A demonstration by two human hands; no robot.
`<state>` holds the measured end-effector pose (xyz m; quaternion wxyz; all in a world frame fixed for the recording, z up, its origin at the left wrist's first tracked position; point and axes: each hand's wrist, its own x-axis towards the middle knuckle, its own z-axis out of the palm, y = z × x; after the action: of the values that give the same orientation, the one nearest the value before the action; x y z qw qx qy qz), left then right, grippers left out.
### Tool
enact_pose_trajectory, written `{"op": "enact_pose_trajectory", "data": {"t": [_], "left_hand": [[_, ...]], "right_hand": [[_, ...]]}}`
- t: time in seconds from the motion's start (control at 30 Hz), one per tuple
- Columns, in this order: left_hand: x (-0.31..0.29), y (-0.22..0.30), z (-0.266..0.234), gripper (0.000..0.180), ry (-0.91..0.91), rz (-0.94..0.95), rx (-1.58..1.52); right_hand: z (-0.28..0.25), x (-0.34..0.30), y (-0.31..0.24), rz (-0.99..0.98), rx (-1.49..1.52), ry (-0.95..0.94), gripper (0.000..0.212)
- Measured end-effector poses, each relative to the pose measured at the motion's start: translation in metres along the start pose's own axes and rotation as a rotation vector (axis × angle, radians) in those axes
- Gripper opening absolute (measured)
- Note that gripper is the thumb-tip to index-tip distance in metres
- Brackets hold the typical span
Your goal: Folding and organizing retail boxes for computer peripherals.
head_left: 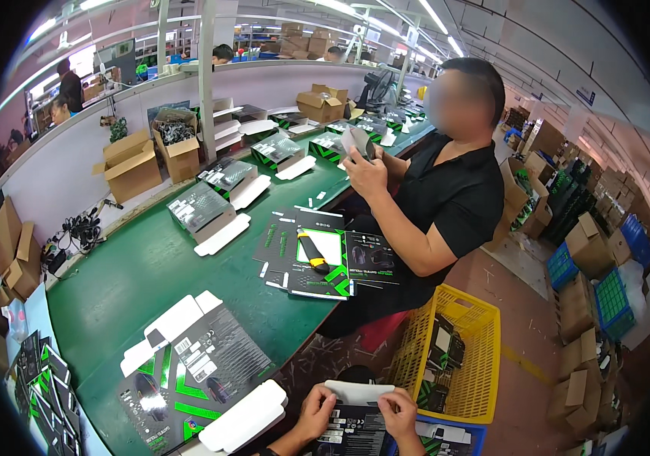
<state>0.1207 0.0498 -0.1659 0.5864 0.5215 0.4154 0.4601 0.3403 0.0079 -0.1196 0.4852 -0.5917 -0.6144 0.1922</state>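
At the bottom of the view, my left hand (316, 413) and my right hand (399, 415) pinch the two upper corners of a black printed carton (354, 427). Its white flap (360, 392) is folded up along the top, between my fingers. The carton's lower part is cut off by the picture edge. Left of my hands, an unfolded black and green carton sheet (222, 353) lies on the green table (104, 292), with white flaps sticking out at both ends. Across the table's edge, a co-worker (447, 182) in a black shirt holds up a small grey and white piece.
A yellow plastic crate (485, 357) with cartons inside stands right of my hands, above a blue crate (471, 437). Flat cartons with a black and yellow utility knife (312, 251) lie before the co-worker. Partly folded boxes (202, 209) line the table; more flat cartons (47, 395) stack far left.
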Motion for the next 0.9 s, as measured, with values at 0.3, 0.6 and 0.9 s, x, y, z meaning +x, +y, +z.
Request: {"op": "enact_pose_trajectory", "data": {"t": [0.3,0.6,0.9], "left_hand": [[0.006,0.014,0.002,0.016,0.101,-0.026,-0.089],[0.019,0.012,0.004,0.02,0.152,-0.152,-0.356],[-0.003,0.016,-0.004,0.023,0.032,0.002,-0.198]], "right_hand": [[0.004,0.008,0.006,0.45,0.312,-0.072,0.021],[0.011,0.025,-0.001,0.659,0.391,-0.073,0.027],[0.014,0.006,-0.022,0.495,0.285,-0.165,0.017]]}}
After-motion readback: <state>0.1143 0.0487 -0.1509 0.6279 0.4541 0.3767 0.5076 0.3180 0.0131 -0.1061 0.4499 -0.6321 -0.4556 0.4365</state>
